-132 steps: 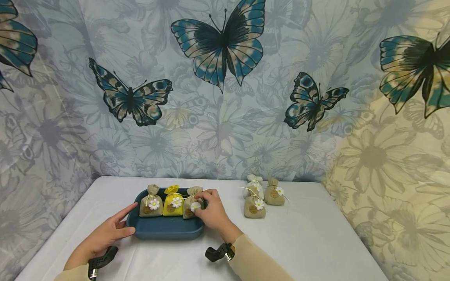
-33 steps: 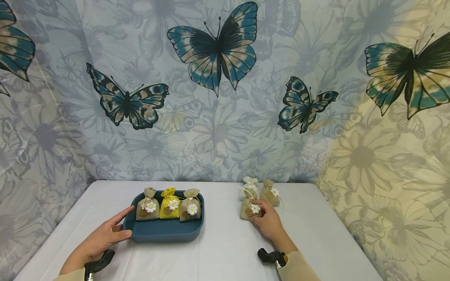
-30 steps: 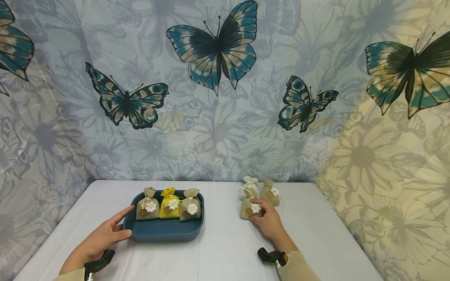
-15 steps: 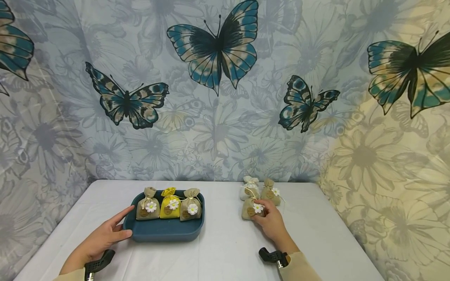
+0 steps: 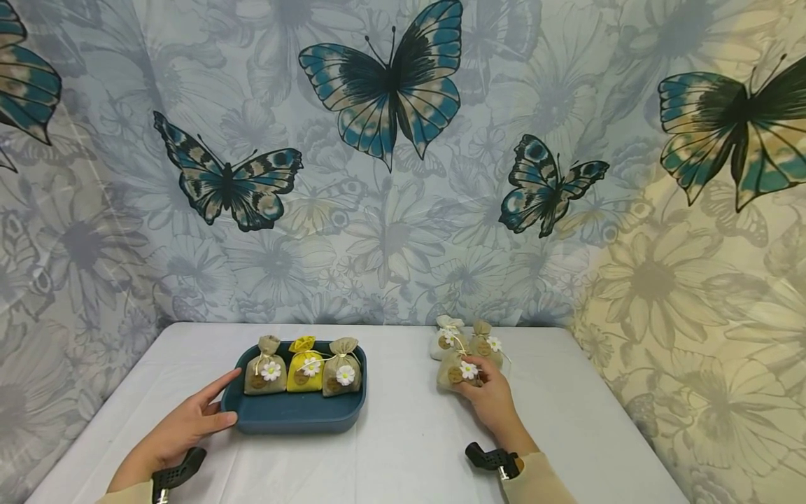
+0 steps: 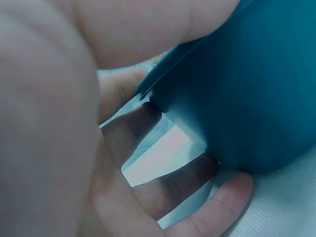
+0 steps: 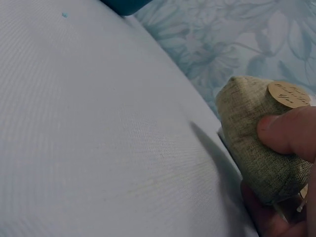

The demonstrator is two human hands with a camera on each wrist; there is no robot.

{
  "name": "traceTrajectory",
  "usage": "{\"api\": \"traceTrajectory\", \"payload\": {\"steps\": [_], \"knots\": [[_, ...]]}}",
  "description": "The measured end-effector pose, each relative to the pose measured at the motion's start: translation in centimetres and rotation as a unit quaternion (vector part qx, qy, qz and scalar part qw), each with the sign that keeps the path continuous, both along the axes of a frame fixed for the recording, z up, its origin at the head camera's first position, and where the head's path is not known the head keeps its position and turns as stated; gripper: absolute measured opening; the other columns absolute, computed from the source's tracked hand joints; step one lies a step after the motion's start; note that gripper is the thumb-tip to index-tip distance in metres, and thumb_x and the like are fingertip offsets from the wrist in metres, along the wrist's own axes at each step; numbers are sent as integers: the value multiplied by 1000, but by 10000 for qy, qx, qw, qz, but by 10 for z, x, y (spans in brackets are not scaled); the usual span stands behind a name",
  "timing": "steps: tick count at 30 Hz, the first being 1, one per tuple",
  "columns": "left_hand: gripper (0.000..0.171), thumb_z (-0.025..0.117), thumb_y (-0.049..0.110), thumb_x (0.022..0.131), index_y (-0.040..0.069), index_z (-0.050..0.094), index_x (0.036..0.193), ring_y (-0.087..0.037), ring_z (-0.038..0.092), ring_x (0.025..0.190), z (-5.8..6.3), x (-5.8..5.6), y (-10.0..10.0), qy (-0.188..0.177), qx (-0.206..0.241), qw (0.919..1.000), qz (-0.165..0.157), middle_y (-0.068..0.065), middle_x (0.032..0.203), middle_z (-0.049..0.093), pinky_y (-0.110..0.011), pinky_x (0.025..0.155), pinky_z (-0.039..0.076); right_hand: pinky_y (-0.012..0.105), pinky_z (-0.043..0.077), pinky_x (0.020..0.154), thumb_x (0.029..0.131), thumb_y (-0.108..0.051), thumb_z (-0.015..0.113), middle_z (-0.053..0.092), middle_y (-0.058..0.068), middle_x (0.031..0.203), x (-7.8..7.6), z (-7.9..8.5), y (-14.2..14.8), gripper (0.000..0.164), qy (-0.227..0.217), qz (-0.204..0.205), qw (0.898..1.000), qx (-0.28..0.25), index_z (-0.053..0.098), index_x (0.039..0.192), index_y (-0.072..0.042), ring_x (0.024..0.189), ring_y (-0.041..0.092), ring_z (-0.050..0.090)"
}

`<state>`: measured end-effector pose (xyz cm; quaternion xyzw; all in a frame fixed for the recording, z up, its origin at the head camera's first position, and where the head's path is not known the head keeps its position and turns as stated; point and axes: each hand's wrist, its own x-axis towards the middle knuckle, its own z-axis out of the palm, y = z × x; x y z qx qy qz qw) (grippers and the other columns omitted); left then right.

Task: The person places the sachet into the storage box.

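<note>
In the head view, my right hand (image 5: 494, 399) pinches a beige drawstring sachet (image 5: 450, 369) with a white daisy and a round tag. In the right wrist view the thumb presses the front of this sachet (image 7: 242, 113), with fingers behind it and its shadow falling on the cloth. My left hand (image 5: 179, 427) rests its outstretched, spread fingers against the left end of a blue tray (image 5: 296, 422). In the left wrist view the fingertips touch the side of the tray (image 6: 237, 89). Along the tray's back stand a beige sachet (image 5: 259, 378), a yellow sachet (image 5: 302, 383) and another beige sachet (image 5: 334, 381).
Behind the gripped sachet stand a white sachet (image 5: 439, 343) and a tan sachet (image 5: 481, 336), close together near the back edge. A white cloth covers the table (image 5: 403, 448). A butterfly-print backdrop (image 5: 390, 245) rises behind it.
My right hand has gone from the right-hand sachet in the tray to the beige one on the table, and has shifted that one slightly right. The left hand stays at the tray.
</note>
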<state>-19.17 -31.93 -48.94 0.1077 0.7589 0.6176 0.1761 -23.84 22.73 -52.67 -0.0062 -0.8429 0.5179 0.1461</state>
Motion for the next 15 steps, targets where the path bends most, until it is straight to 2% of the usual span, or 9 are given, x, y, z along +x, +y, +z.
{"api": "traceTrajectory", "payload": {"steps": [4, 8, 10, 15], "knots": [[81, 59, 14, 102, 10, 4, 162, -60, 9, 139, 0, 0, -1, -14, -27, 10000, 28, -26, 161, -14, -57, 100, 40, 36, 44, 82, 75, -5, 84, 59, 9, 125, -1, 2, -1, 50, 11, 43, 10000, 58, 68, 122, -15, 102, 25, 52], [80, 59, 16, 102, 11, 5, 162, -58, 13, 140, -1, 0, -1, -62, -17, 10000, 49, -25, 161, -13, -54, 100, 41, 47, 43, 91, 76, -4, 83, 58, 13, 126, -2, 7, 2, 49, 53, 1, 9995, 318, 68, 122, -12, 113, 31, 53], [80, 59, 16, 102, 11, 6, 162, -58, 14, 140, -2, 0, 0, -58, 7, 10000, 47, -24, 162, -13, -54, 100, 41, 48, 42, 93, 76, -4, 82, 58, 13, 126, -3, 12, 4, 49, 104, -32, 9989, 462, 68, 122, -11, 115, 31, 53], [80, 59, 14, 102, 11, 6, 162, -57, 15, 140, -3, 0, -2, -10, 26, 10000, 50, -25, 162, -12, -52, 100, 42, 42, 40, 87, 75, -4, 83, 56, 11, 115, -8, 24, 7, 50, 163, -68, 9983, 554, 67, 122, -11, 103, 27, 51]]}}
